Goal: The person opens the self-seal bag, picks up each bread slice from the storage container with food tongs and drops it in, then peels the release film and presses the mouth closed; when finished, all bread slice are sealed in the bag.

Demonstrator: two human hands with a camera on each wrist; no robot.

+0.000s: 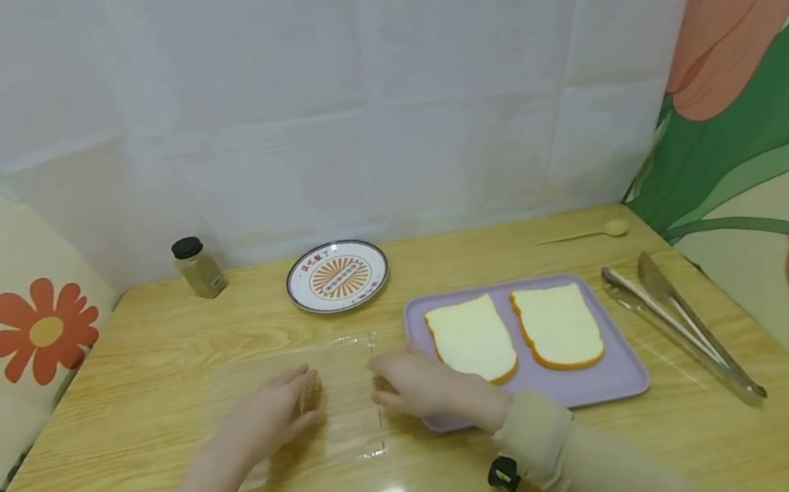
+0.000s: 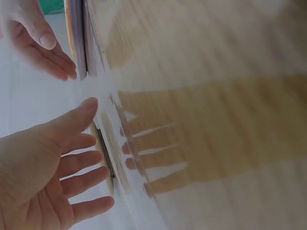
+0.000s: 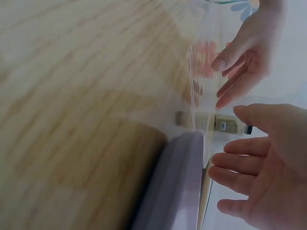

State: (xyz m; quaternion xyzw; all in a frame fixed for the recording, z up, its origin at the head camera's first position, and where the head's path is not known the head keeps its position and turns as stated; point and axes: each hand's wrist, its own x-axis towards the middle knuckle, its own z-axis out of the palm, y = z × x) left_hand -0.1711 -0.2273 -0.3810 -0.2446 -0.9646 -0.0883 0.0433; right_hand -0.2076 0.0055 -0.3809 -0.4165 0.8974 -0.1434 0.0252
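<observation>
A see-through plastic piece point(image 1: 353, 432), flat and roughly rectangular, lies on the wooden table; its exact kind is hard to make out. Over its middle is my left hand point(image 1: 277, 409), fingers spread and relaxed, holding nothing. My right hand point(image 1: 413, 379) hovers near its right edge, beside the purple tray point(image 1: 537, 398), also with nothing in its grasp. In the left wrist view, the left palm point(image 2: 29, 177) shows bare with the fingers apart. The right wrist view shows the right palm point(image 3: 283, 191) equally bare. Two bread slices point(image 1: 472, 340) lie side by side on the tray.
Toward the back stand a black-lidded jar point(image 1: 201, 269) and a round patterned plate point(image 1: 338, 277). A yellow spoon point(image 1: 612, 229) lies at the back right. Metal tongs point(image 1: 678, 324) rest right of the tray. A white cloth point(image 1: 344, 102) hangs behind the table.
</observation>
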